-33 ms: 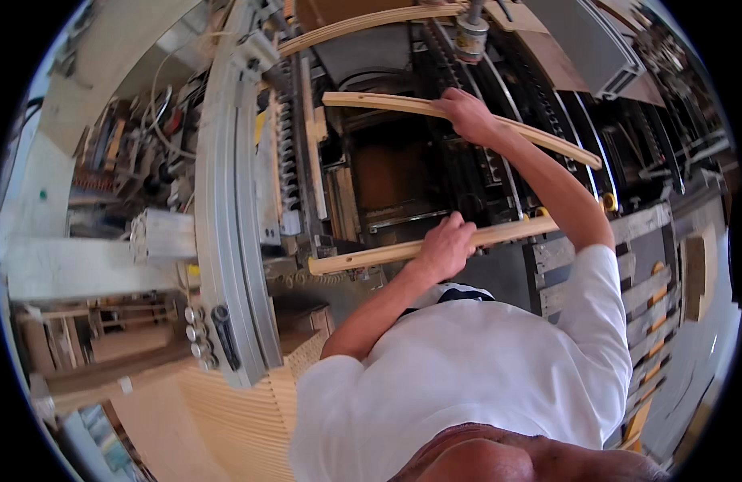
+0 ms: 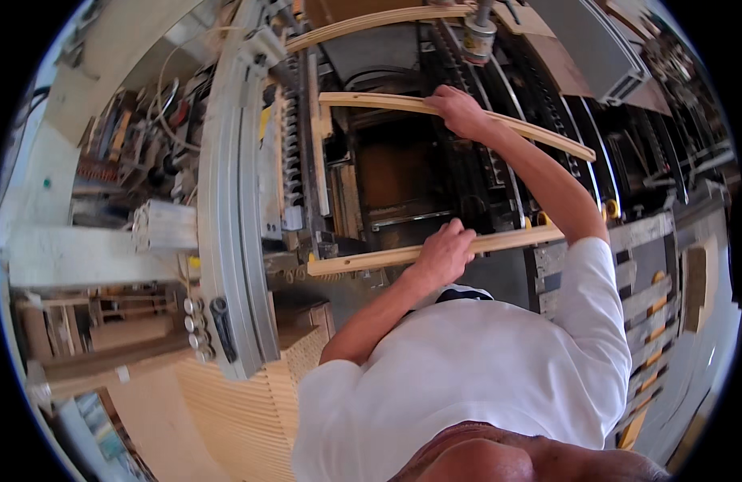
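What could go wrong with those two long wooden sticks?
The far stick pokes out a long way on both sides of the right hand, so it might tip or swing and bump the machine. The near stick could slip if the left hand loosens. And because the right hand is over the machine, its fingers might get pinched if any metal parts there moved.

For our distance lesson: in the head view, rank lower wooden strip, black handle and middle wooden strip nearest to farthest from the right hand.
From the right hand:
1. Middle wooden strip: in its grasp.
2. Lower wooden strip: below it.
3. Black handle: toward lower left.
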Demonstrator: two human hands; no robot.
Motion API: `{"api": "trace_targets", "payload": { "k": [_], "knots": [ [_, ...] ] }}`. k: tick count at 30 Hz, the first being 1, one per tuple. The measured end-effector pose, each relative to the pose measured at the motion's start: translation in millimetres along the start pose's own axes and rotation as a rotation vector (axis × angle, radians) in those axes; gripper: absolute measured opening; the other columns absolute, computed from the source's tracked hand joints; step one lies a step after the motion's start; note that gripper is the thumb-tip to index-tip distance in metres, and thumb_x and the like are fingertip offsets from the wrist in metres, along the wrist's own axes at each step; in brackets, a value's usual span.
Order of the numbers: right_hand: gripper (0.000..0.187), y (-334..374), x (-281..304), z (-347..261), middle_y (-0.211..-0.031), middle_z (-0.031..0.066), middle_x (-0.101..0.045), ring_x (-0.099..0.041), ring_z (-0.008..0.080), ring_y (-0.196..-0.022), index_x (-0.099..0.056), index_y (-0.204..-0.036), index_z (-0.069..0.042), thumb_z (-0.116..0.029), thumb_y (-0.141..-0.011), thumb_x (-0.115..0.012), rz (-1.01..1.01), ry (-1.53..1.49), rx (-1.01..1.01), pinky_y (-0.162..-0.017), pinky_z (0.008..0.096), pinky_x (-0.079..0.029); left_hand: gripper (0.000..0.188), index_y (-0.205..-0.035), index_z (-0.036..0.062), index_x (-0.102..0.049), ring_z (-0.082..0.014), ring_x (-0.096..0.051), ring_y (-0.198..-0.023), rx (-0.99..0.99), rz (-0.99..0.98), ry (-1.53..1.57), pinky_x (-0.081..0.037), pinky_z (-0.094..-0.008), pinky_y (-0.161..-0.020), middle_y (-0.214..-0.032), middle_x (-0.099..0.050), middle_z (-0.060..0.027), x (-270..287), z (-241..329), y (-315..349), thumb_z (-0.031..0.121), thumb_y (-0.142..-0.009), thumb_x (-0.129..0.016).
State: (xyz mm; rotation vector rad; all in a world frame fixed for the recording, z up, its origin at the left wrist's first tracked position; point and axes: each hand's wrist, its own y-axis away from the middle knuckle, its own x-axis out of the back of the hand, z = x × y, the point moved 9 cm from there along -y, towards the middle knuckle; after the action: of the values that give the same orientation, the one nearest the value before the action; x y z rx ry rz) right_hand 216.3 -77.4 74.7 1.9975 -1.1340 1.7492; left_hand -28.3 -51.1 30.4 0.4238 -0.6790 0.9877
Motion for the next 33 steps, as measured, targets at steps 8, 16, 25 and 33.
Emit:
{"api": "trace_targets", "payload": {
  "k": [8,16,25,33],
  "knots": [
    [0.039,-124.6,-102.6,0.4,-0.114,0.0149,-0.059,-0.058,0.0338,-0.111,-0.064,-0.114,-0.011,-0.004,-0.076,-0.065,-0.046,0.104,0.106,-0.091,0.0449,-0.050,0.032,-0.113,0.0045,-0.061,-0.0335,-0.056,-0.102,0.362,0.127,0.014,-0.047,-0.0403,-0.084,-0.106,-0.055,-0.0131,19.4,-1.0,81.5,0.014,-0.083,-0.067],
    [0.016,-159.9,-97.6,50.5,-0.100,0.0110,-0.065,-0.065,0.0317,-0.095,-0.062,-0.100,-0.010,-0.018,-0.088,-0.056,0.131,0.228,-0.023,-0.080,0.0453,-0.051,0.038,-0.114,0.0035,-0.063,-0.0340,-0.059,-0.095,0.721,0.469,0.091,-0.049,-0.0387,-0.081,-0.103,-0.058,-0.0144,41.3,-14.4,187.6,0.010,-0.079,-0.073],
    [0.011,-172.4,-105.7,30.2,-0.097,0.0109,-0.066,-0.065,0.0316,-0.093,-0.065,-0.092,-0.010,-0.015,-0.084,-0.059,0.184,0.182,0.051,-0.080,0.0441,-0.051,0.037,-0.109,-0.0019,-0.065,-0.0340,-0.060,-0.090,0.908,0.662,0.000,-0.049,-0.0384,-0.078,-0.097,-0.060,-0.0165,32.4,-27.5,263.8,0.008,-0.075,-0.076],
    [0.011,-180.5,-108.0,26.4,-0.095,0.0119,-0.067,-0.066,0.0324,-0.092,-0.065,-0.091,-0.009,-0.014,-0.085,-0.056,0.151,0.198,0.074,-0.076,0.0443,-0.053,0.036,-0.108,-0.0004,-0.066,-0.0340,-0.061,-0.089,0.988,0.686,-0.012,-0.050,-0.0389,-0.078,-0.094,-0.061,-0.0173,5.9,-48.3,288.0,0.010,-0.075,-0.076]
  ]
}}
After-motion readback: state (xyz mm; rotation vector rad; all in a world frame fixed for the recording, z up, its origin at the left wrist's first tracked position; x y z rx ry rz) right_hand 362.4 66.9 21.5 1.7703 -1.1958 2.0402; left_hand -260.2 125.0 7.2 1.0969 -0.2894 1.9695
